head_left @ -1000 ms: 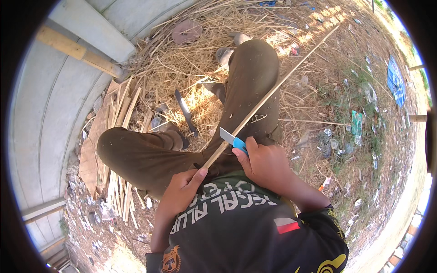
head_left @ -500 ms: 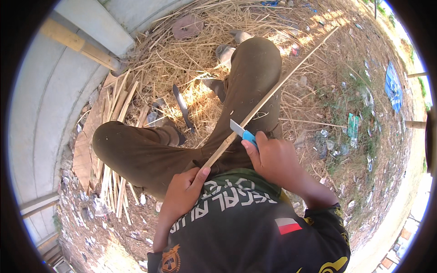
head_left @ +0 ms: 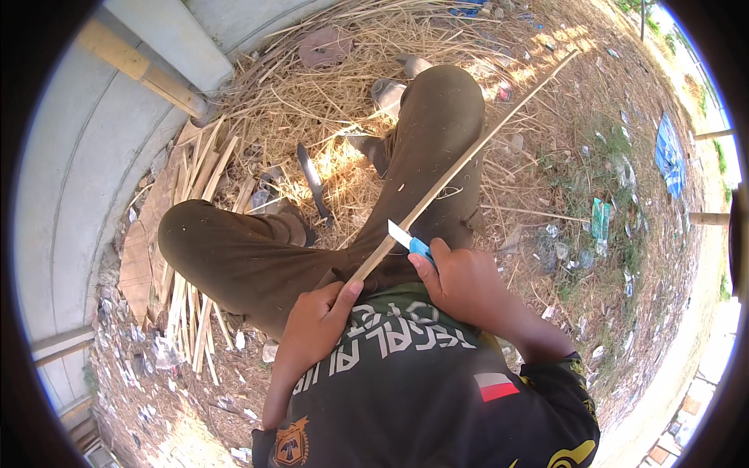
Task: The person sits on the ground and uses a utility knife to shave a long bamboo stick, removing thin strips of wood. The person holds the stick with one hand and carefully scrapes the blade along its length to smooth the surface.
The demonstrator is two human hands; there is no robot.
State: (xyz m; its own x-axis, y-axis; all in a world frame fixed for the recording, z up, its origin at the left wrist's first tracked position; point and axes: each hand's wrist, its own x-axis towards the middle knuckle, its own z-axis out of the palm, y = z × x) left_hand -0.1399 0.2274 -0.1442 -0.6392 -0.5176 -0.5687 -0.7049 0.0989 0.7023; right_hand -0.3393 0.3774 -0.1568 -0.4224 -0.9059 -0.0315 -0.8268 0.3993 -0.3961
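Note:
A long, thin bamboo strip (head_left: pixel 460 164) runs from my lap up and away to the right, across my right thigh. My left hand (head_left: pixel 318 318) is closed round its near end, with the thumb pressed along the top. My right hand (head_left: pixel 460 279) grips a utility knife (head_left: pixel 421 248) with a blue handle. Its bare blade (head_left: pixel 399 233) lies across the strip, a short way beyond my left thumb. Small curled shavings lie on my trousers near the strip.
A large dark blade (head_left: pixel 314 181) lies on straw between my legs. Split bamboo strips (head_left: pixel 195 320) are piled at the left, beside brown sheets (head_left: pixel 139 269). A pale wall (head_left: pixel 70 179) stands at the far left. Litter and a blue plastic sheet (head_left: pixel 669 156) lie at the right.
The knife and my right hand have shifted slightly down and left along the strip, towards my left hand. The blade's face now looks brighter. My left hand keeps its hold.

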